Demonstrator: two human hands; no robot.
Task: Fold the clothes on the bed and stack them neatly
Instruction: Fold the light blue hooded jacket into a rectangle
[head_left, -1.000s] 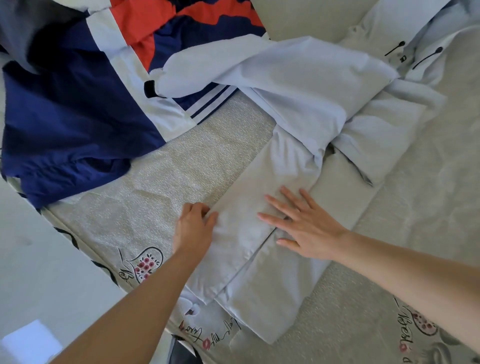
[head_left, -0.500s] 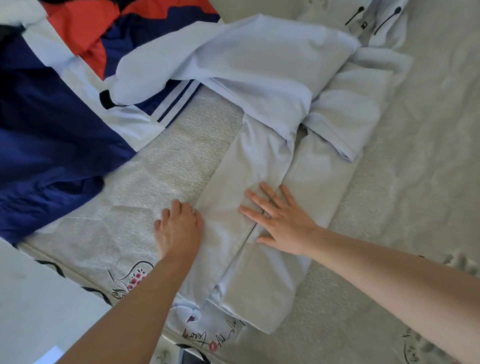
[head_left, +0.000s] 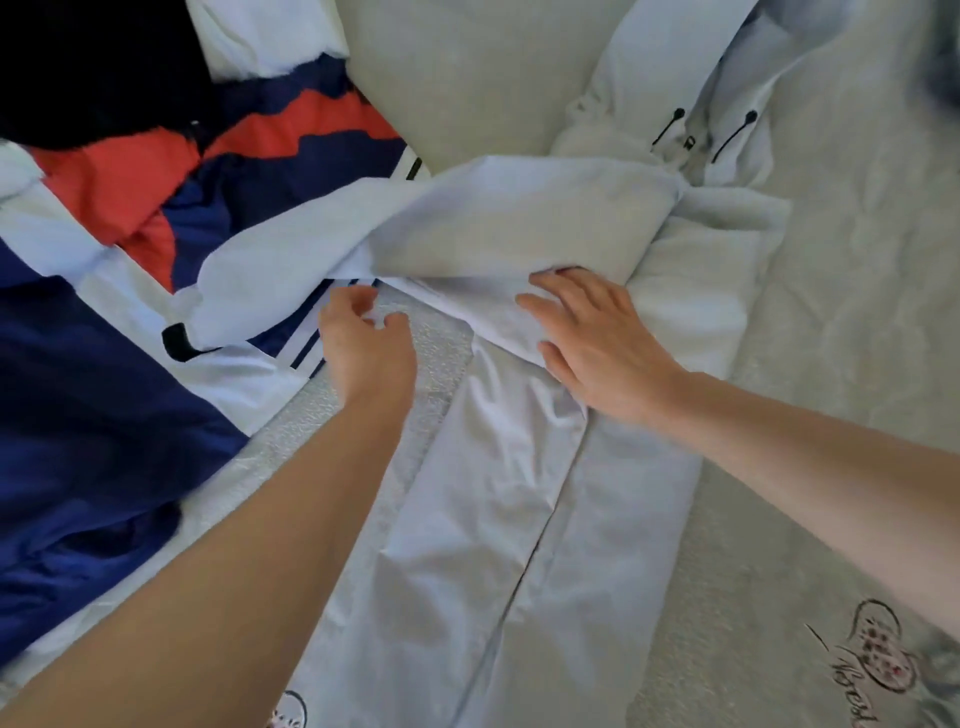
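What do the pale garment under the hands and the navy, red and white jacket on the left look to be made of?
Pale garment: thin woven cloth, probably cotton or a blend; matte, with fine soft creases and sharp fold edges. Navy, red and white jacket: smooth synthetic shell, likely polyester or nylon; colour-blocked panels with a slight sheen, though blur leaves it uncertain.

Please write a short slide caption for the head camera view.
Right hand presses pale blue trousers on the bed; left hand reaches beside them.

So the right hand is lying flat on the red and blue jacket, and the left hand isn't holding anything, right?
Not quite. In the head view the right hand lies flat on the pale blue garment, not on the red and blue jacket, which sits off to the left. The left hand does hold nothing, with its fingers loosely curled.
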